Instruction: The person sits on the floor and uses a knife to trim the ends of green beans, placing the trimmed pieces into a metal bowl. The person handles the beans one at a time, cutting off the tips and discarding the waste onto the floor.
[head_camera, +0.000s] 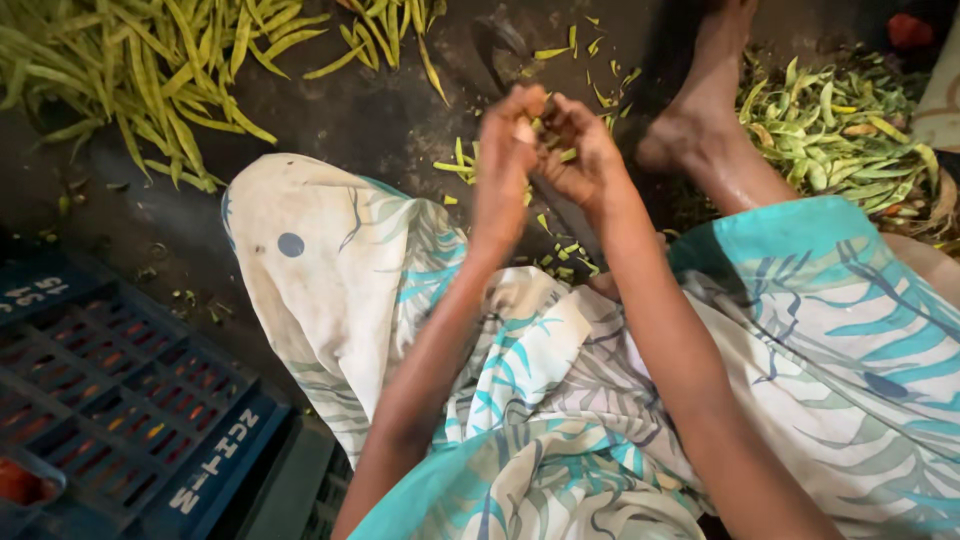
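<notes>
My left hand and my right hand meet in front of me, just above the dark floor, fingers curled around a small piece of green bean pod held between them. The pod is mostly hidden by my fingers. Short green scraps lie on the floor right under my hands. A big heap of long green bean pods sits at the upper left. A second heap of pods lies at the upper right, beside my bare foot.
A blue plastic crate stands at the lower left. My lap is covered by white and teal patterned cloth. A dark blade-like object rests on the floor beyond my hands. The floor is dark and littered with bits.
</notes>
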